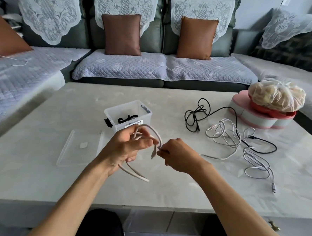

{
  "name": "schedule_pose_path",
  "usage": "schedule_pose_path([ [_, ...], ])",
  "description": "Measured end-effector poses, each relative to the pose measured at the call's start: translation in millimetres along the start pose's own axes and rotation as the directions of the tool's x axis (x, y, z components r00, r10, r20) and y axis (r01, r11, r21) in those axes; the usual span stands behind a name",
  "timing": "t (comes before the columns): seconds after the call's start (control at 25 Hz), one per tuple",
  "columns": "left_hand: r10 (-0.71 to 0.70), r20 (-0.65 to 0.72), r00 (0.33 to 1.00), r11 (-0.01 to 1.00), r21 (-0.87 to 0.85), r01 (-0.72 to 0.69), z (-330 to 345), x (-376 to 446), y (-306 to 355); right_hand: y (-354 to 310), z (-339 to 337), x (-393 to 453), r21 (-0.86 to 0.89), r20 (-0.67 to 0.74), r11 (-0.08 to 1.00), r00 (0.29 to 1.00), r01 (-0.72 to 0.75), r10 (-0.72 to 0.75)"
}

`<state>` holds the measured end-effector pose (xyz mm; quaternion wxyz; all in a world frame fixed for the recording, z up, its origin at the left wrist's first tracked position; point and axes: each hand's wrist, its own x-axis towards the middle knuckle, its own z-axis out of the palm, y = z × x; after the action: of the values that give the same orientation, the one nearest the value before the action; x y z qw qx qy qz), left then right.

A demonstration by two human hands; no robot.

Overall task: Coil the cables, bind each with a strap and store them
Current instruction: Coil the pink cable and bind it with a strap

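At centre frame, above the desk [165,191], the left hand [126,149] grips the looped pale cable [155,133] while the right hand [176,155] pinches its end: coiling is underway, and next comes strapping, then the clear box [131,114] behind.

Clear plastic box [133,114] on a matt stone-look table [165,187]; quilted cloth sofa [121,66].
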<state>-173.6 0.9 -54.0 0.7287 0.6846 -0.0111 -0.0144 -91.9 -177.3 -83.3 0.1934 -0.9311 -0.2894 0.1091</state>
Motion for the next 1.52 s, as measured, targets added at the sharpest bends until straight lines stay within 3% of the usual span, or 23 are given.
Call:
schedule_pose_path([
  [0.12,0.017,-0.135,0.991,0.998,0.055,-0.01,7.8,0.5,5.8,-4.1,-1.1,2.4,-0.085,-0.005,0.996,1.0,-0.031,0.031],
  [0.4,-0.123,-0.389,0.913,0.951,-0.308,-0.003,-1.5,18.2,3.7,-12.3,0.2,1.5,-0.319,-0.014,0.947,0.999,0.042,-0.049],
  [0.52,-0.169,-0.521,0.837,0.939,-0.343,-0.023,-8.1,25.3,-5.6,-12.2,2.2,0.9,-0.256,-0.04,0.966,0.998,0.036,-0.048],
  [0.6,-0.149,-0.585,0.797,0.984,-0.166,0.062,-9.4,24.7,-11.8,-7.6,2.7,3.3,-0.165,-0.09,0.986,0.995,0.017,-0.032],
  [0.64,-0.098,-0.562,0.821,0.993,-0.003,0.116,-9.7,22.1,-14.7,-5.2,3.4,3.5,-0.132,-0.108,0.991,0.994,0.018,-0.033],
  [0.72,-0.028,-0.332,0.943,0.93,0.337,0.146,-10.5,17.4,-21.3,-2.9,2.0,2.4,-0.048,-0.151,0.998,0.987,0.042,-0.049],
  [0.8,-0.054,-0.137,0.989,0.719,0.682,0.134,-7.9,16.1,-32.6,-2.3,0.8,1.2,0.068,-0.186,0.993,0.979,0.095,-0.081],
  [0.88,-0.015,-0.143,0.99,0.48,0.867,0.132,-5.5,18.3,-37.7,-2.6,-1.1,-3.0,0.134,-0.185,0.982,0.976,0.136,-0.11],
  [0.92,0.033,-0.177,0.984,0.47,0.871,0.141,-6.2,20.2,-38.6,1.0,-2.1,-5.8,0.148,-0.179,0.98,0.978,0.136,-0.109],
  [0.96,0.068,-0.261,0.963,0.564,0.806,0.179,-8.0,19.7,-36.2,7.3,-2.9,-8.5,0.151,-0.181,0.981,0.979,0.121,-0.093],
  [1.04,0.056,-0.487,0.872,0.832,0.505,0.229,-15.7,20.7,-32.3,28.6,-2.5,-14.3,0.154,-0.185,0.987,0.983,0.049,-0.02],
  [1.12,-0.06,-0.571,0.819,0.952,0.215,0.22,-11.5,16.4,-26.3,44.0,2.0,-20.0,0.17,-0.167,0.985,0.985,-0.006,0.035],
  [1.16,-0.115,-0.549,0.828,0.981,0.067,0.181,-4.1,14.8,-24.8,44.4,5.2,-21.2,0.156,-0.153,0.988,0.988,-0.002,0.026],
  [1.2,-0.173,-0.465,0.868,0.981,-0.157,0.112,5.0,13.7,-24.8,40.4,8.7,-21.4,0.14,-0.139,0.99,0.99,0.023,-0.003],
  [1.28,-0.201,-0.241,0.95,0.776,-0.631,0.004,22.9,10.7,-18.9,26.8,13.7,-19.7,0.151,-0.107,0.985,0.992,0.086,-0.07],
  [1.32,-0.186,-0.202,0.962,0.698,-0.716,-0.015,27.3,10.6,-15.2,22.2,15.6,-18.5,0.179,-0.086,0.979,0.993,0.092,-0.078],
  [1.36,-0.191,-0.223,0.956,0.698,-0.715,-0.027,29.0,12.5,-12.3,21.7,16.3,-17.1,0.211,-0.075,0.975,0.996,0.072,-0.058],
  [1.4,-0.197,-0.283,0.939,0.767,-0.641,-0.032,28.3,15.6,-12.0,24.8,16.0,-16.5,0.232,-0.079,0.972,0.997,0.034,-0.015],
  [1.52,-0.071,-0.417,0.906,0.993,-0.116,0.024,11.3,22.6,-19.0,45.7,11.2,-19.8,0.286,-0.151,0.951,0.974,-0.119,0.167],
])
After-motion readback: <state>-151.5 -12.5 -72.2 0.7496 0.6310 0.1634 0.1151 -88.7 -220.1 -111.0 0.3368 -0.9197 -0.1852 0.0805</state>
